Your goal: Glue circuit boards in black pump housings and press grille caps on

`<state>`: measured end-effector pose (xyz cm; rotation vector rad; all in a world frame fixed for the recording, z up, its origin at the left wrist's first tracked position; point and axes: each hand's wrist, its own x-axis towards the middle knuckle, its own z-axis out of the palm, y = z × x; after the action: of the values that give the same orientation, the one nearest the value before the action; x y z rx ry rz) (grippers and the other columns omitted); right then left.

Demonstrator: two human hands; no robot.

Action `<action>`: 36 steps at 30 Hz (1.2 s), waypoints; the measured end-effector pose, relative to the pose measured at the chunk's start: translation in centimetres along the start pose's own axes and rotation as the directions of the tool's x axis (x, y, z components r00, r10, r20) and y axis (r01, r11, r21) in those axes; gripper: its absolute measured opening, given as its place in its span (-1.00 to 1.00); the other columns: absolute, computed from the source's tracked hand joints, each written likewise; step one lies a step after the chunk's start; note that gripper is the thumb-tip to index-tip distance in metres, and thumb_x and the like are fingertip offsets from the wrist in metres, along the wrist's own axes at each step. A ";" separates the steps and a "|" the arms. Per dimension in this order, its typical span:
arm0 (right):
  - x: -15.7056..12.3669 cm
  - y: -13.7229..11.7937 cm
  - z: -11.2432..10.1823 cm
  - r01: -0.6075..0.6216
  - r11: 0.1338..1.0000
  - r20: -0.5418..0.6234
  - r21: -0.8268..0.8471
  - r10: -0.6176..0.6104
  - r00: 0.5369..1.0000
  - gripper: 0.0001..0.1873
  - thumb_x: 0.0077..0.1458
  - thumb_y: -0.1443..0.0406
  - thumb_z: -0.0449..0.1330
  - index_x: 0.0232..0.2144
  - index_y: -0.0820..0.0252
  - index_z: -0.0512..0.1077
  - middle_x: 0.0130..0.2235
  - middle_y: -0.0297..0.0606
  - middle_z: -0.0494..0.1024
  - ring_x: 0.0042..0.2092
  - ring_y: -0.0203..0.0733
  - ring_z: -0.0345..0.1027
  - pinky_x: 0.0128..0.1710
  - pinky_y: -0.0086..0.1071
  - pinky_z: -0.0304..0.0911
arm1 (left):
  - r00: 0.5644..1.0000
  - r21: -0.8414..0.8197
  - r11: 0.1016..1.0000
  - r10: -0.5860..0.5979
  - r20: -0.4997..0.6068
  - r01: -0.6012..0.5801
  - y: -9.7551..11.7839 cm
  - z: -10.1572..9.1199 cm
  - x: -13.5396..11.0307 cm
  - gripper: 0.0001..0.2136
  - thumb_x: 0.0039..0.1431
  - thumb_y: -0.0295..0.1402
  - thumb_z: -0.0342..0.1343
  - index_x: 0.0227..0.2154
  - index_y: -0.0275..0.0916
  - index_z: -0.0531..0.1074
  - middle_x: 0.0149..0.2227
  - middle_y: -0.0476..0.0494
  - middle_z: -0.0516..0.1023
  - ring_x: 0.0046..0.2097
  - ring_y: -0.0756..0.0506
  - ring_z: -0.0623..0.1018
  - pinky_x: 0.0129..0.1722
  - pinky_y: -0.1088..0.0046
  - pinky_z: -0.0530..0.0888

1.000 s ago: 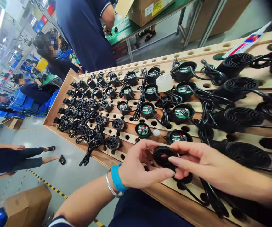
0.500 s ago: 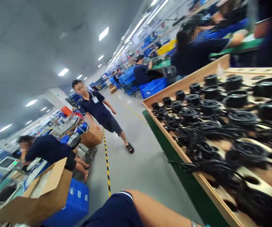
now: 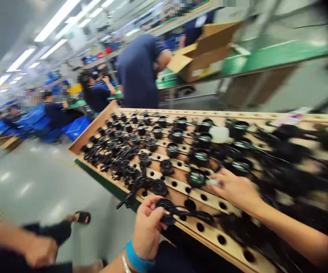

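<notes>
My left hand, with a blue band at the wrist, pinches a round black ribbed part with a black cord trailing right. It is at the near edge of a wooden tray. My right hand reaches over the tray from the right, its fingers drawn together around something whitish, blurred, that I cannot make out. Close to those fingertips sits an open round black housing with green inside. Rows of similar black round parts and cords fill the tray around pale strips with holes.
A co-worker's hand and sandalled foot are close at lower left. Beyond the tray, a person bends at a green bench with an open cardboard box. Blue bins stand on the floor further left.
The view has swung right, onto the tray. Both hands now show over it, the left gripping a black part. The walking person is now close at lower left.
</notes>
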<state>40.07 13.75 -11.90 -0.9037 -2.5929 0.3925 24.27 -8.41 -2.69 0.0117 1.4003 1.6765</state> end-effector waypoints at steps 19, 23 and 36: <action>-4.2 9.3 -6.4 -0.347 0.928 0.077 0.134 0.340 0.937 -0.81 -0.05 0.17 0.18 -0.41 0.15 0.47 -0.38 -0.30 0.49 -0.40 -0.26 0.37 -0.32 -0.39 0.28 | 0.999 0.097 0.995 -0.034 -0.003 0.035 -0.3 3.4 1.9 -0.57 -0.34 -0.31 0.49 -0.30 -0.23 0.56 -0.40 -0.07 0.58 -0.41 0.03 0.51 -0.41 0.58 0.48; -3.6 8.8 -4.8 -0.334 0.932 0.092 0.140 0.324 0.942 -0.88 -0.07 0.23 0.15 -0.46 0.16 0.42 -0.35 -0.27 0.48 -0.39 -0.26 0.34 -0.32 -0.37 0.26 | 0.999 0.106 0.994 -0.034 -0.022 0.037 -1.2 4.4 1.6 -0.57 -0.37 -0.31 0.50 -0.32 -0.23 0.58 -0.43 -0.06 0.57 -0.45 0.06 0.50 -0.47 0.64 0.45; -8.9 12.7 -16.3 -0.598 0.759 -0.017 0.258 0.623 0.782 -0.52 -0.17 -0.05 0.24 -0.32 0.20 0.46 -0.44 -0.24 0.52 -0.44 -0.22 0.35 -0.38 -0.31 0.24 | 0.987 0.111 0.993 -0.013 -0.161 0.031 -1.5 4.4 1.1 -0.54 -0.47 -0.32 0.51 -0.35 -0.22 0.60 -0.32 -0.12 0.62 -0.36 0.00 0.58 -0.35 0.58 0.57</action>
<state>60.27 19.89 -4.27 -1.6241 -2.0287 0.7891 26.93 -4.40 -2.85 -0.0753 1.6090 1.6063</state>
